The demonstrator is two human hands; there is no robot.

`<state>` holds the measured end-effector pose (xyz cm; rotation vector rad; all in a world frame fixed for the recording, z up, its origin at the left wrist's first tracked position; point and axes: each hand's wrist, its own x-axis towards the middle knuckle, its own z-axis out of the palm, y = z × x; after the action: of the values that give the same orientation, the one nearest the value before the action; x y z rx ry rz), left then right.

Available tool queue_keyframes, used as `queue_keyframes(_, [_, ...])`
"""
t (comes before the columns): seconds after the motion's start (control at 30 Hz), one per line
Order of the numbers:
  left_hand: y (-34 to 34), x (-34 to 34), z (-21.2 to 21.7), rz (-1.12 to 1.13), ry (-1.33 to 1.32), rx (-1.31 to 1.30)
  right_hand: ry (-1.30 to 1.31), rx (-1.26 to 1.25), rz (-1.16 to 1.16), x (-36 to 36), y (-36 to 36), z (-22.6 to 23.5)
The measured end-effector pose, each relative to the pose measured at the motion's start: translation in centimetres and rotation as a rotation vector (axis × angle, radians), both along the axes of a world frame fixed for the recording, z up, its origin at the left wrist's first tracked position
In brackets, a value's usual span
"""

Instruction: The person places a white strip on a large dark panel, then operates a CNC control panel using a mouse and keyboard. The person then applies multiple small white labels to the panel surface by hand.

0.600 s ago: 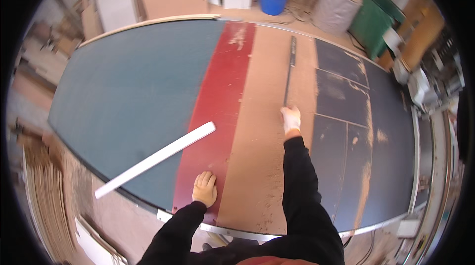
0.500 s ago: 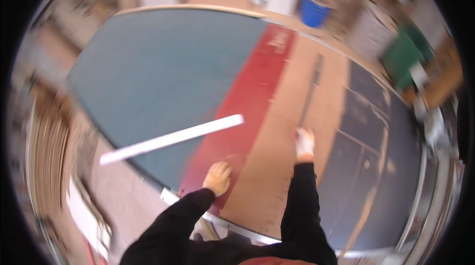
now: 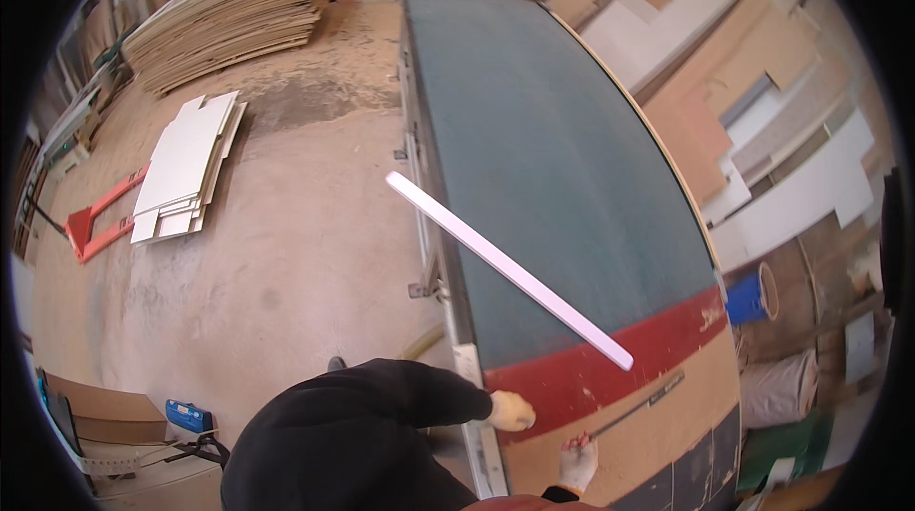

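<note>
My left hand [image 3: 512, 411], in a pale glove, rests with curled fingers on the red band [image 3: 572, 387] near the table's edge; nothing shows in it. Just right of it, my right hand [image 3: 578, 463], also in a pale glove, grips one end of a long thin dark rod [image 3: 621, 420]. The rod lies out over the brown board [image 3: 658, 435] and has a wider flat piece toward its far end. Beyond my hands a long white strip [image 3: 510, 268] slants across the green table surface [image 3: 543, 149]. Its left end juts past the table's edge; its right end is over the red band.
White panels [image 3: 186, 168] are piled by a red pallet jack [image 3: 95, 215] on the left floor. A tall stack of boards [image 3: 238, 10] stands behind. More sheets [image 3: 667, 10] lean at the right, near a blue bucket [image 3: 748, 299]. A blue case [image 3: 189, 416] sits lower left.
My view has swung to the left, bringing the floor and board stacks in. The rod remains in my right hand, and my left hand is still on the red band.
</note>
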<state>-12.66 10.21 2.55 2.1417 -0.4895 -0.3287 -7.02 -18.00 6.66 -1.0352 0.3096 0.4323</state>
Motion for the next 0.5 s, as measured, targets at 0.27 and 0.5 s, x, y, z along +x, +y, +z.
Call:
queue_keyframes(0.27, [29.9,-18.6,-4.7,-0.139,0.382,0.235,-0.051,-0.189,0.006,-7.4,25.1,6.0])
queue_keyframes(0.5, [50.8,-26.3,-4.6,0.678,0.442,0.159,-0.117,-0.037,0.379,-3.8,52.3,6.3])
